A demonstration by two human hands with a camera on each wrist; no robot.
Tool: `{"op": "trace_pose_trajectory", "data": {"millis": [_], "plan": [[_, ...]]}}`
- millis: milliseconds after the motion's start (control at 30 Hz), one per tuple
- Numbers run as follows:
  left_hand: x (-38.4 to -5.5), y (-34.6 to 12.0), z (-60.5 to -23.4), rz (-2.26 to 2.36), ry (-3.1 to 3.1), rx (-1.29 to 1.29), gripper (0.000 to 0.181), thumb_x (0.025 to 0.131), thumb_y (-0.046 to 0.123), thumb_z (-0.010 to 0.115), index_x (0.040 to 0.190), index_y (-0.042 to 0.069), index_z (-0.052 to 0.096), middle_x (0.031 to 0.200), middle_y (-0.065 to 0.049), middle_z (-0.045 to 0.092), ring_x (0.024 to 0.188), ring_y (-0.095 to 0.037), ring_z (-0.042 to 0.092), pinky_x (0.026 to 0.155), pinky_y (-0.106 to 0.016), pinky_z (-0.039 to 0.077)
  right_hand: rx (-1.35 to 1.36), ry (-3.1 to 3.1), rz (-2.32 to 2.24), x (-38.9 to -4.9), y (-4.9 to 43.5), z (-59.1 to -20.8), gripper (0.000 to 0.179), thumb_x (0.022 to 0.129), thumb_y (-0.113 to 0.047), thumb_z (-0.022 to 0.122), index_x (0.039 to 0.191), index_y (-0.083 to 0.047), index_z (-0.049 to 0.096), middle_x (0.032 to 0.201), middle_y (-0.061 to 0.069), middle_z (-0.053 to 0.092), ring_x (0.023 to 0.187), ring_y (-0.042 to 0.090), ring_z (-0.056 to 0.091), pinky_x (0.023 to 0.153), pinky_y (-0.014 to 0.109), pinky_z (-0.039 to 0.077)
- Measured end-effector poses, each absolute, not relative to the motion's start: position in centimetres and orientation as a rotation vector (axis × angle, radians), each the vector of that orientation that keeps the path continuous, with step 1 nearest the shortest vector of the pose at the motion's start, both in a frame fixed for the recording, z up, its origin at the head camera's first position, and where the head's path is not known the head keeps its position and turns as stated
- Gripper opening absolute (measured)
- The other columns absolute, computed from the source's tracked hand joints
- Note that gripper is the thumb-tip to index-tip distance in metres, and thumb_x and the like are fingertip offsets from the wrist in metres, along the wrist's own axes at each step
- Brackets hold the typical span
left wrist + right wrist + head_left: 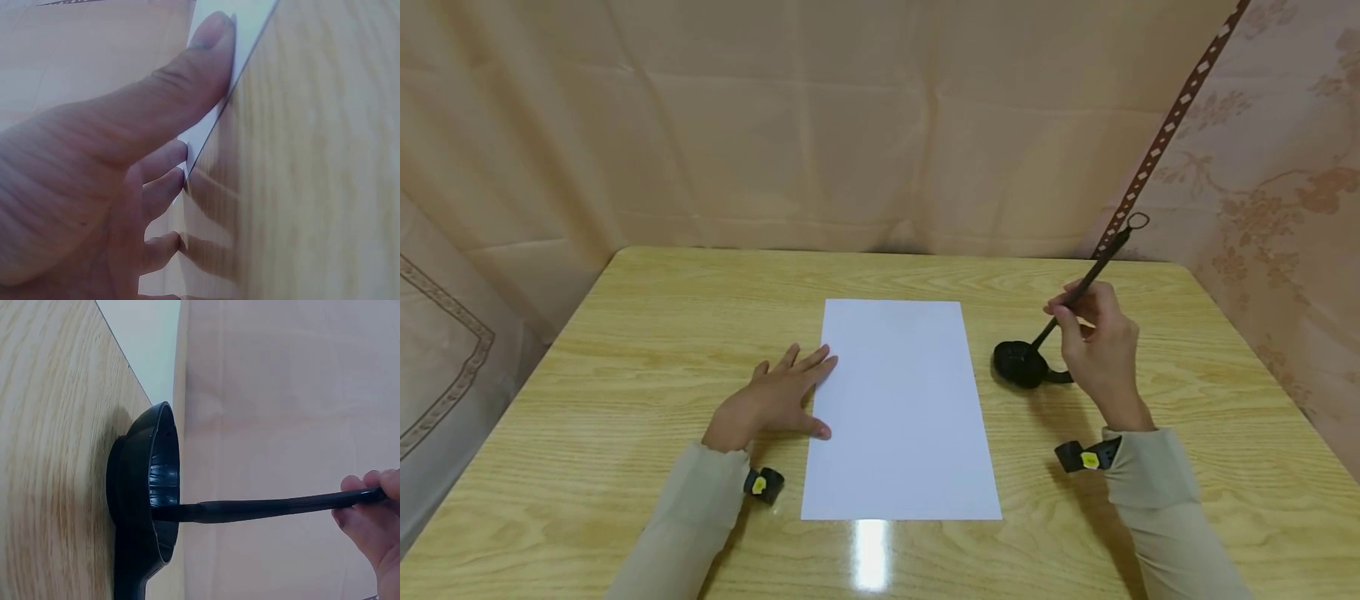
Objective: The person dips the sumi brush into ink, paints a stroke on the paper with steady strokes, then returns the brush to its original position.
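Lying on the table (625, 350), white paper (902, 408) has the left hand (775, 396), spread, upon its edge. The right hand (1101, 346) pinches a black brush (269, 509), lower end inside the black dish (134, 478); only the head view shows me the brush's loop (1138, 213).

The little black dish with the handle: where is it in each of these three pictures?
Head: the black dish sits right of centre, a little below the middle.
Left wrist: it is not in this picture.
Right wrist: the black dish is left of centre, appearing turned on its side.
Shared landmark: the white sheet, partly visible in the upper part of both wrist views.
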State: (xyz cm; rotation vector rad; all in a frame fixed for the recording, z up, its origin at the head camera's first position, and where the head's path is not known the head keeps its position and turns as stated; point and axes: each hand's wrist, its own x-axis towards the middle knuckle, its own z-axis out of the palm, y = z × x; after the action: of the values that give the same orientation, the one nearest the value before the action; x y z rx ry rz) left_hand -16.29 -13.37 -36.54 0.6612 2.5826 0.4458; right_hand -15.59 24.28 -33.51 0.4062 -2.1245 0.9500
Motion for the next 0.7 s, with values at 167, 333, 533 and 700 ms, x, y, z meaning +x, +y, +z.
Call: {"op": "trace_pose_trajectory", "data": {"millis": [167,333,533,700], "plan": [[-16.27,-13.32,-36.53,0.435,2.583,0.655,0.102,0.076,0.043,0.076,0.154,0.015,0.017,0.162,-0.004,0.006,0.146,-0.043,-0.003,0.108,-0.072,0.005,0.399,-2.135,0.967,-15.4,24.26,-33.37,0.021,0.088,0.011,0.057,0.109,0.014,0.052,0.088,0.025,0.067,0.084,-0.022,0.055,0.069,0.001,0.044],[-16.23,-13.35,-36.67,0.447,2.579,0.646,0.102,0.076,0.042,0.077,0.154,0.016,0.016,0.162,-0.003,0.005,0.146,-0.042,-0.004,0.108,-0.071,0.004,0.392,-2.149,0.99,-15.18,24.32,-33.17,0.022,0.088,0.01,0.059,0.108,0.013,0.053,0.089,0.024,0.066,0.082,-0.021,0.056,0.066,0.001,0.045],[-16.28,-13.42,-36.78,0.454,2.578,0.647,0.102,0.076,0.041,0.077,0.154,0.016,0.016,0.162,-0.003,0.005,0.146,-0.042,-0.004,0.108,-0.072,0.004,0.39,-2.163,0.997,-15.04,24.12,-32.99,0.02,0.088,0.007,0.06,0.107,0.012,0.055,0.087,0.023,0.068,0.079,-0.021,0.057,0.062,0.002,0.045],[-16.3,-13.35,-36.7,0.443,2.576,0.647,0.102,0.077,0.041,0.076,0.154,0.016,0.015,0.162,-0.003,0.005,0.146,-0.042,-0.004,0.108,-0.072,0.004,0.399,-2.146,1.001,-15.05,23.99,-32.93,0.021,0.088,0.008,0.06,0.107,0.013,0.055,0.087,0.024,0.068,0.08,-0.02,0.057,0.063,0.001,0.045]]}}
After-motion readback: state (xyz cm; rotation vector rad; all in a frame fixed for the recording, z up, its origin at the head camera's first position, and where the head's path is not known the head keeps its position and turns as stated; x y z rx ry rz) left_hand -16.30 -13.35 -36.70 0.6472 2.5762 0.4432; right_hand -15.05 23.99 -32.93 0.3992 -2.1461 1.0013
